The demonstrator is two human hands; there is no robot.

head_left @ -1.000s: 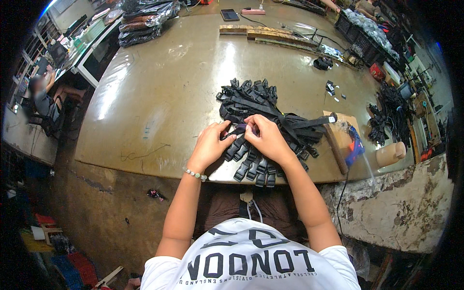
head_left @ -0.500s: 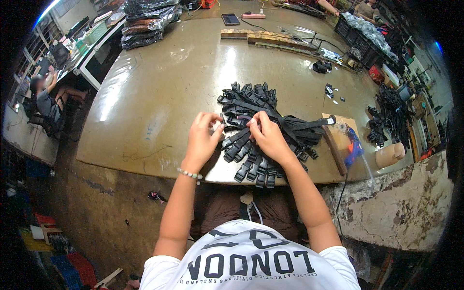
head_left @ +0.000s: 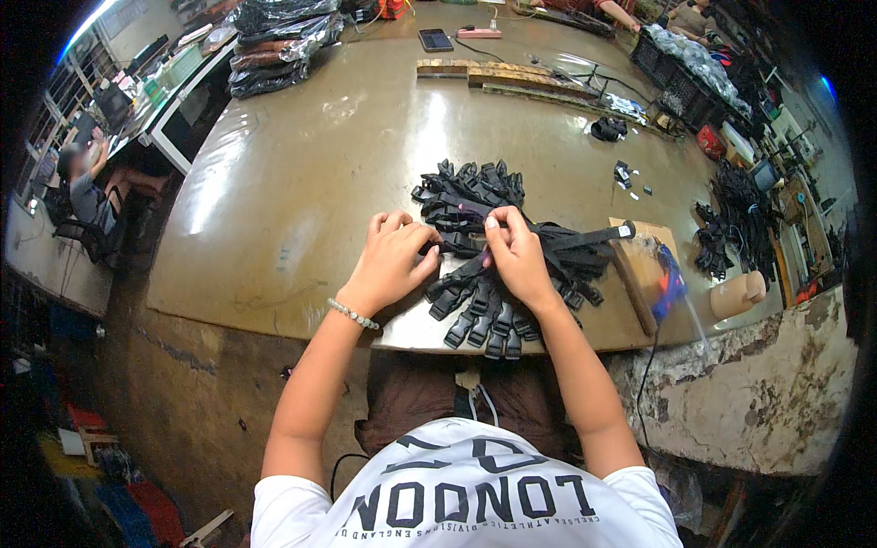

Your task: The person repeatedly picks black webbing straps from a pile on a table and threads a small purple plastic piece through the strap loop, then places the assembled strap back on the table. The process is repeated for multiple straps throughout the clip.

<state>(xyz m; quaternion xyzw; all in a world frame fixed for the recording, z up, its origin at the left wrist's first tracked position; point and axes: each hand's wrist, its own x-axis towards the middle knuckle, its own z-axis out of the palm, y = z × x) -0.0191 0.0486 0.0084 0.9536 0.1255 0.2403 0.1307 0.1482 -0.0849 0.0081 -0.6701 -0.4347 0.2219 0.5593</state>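
Note:
A heap of black webbing straps with plastic side-release buckles (head_left: 484,320) lies on the table in front of me, buckle ends fanned out at its near and far edges. At the heap's left edge, my left hand (head_left: 391,263) has its fingers curled around a dark buckle end, partly hidden by the thumb and forefinger. My right hand (head_left: 517,260) is closed over the middle of the heap, pinching a black strap (head_left: 473,267) between thumb and fingers. One longer strap (head_left: 585,239) with a pale end stretches out to the right.
Right of the heap, a board (head_left: 639,274) carries a blue glue gun (head_left: 669,283), with a beige cone (head_left: 736,294) beside it. Wooden strips (head_left: 521,75), a phone (head_left: 436,39) and bagged goods (head_left: 279,46) lie farther back. A seated person (head_left: 87,192) is at left.
My left hand has shifted right onto the edge of the heap, its fingers now at a buckle end. My right hand has moved slightly right, still pinching a strap.

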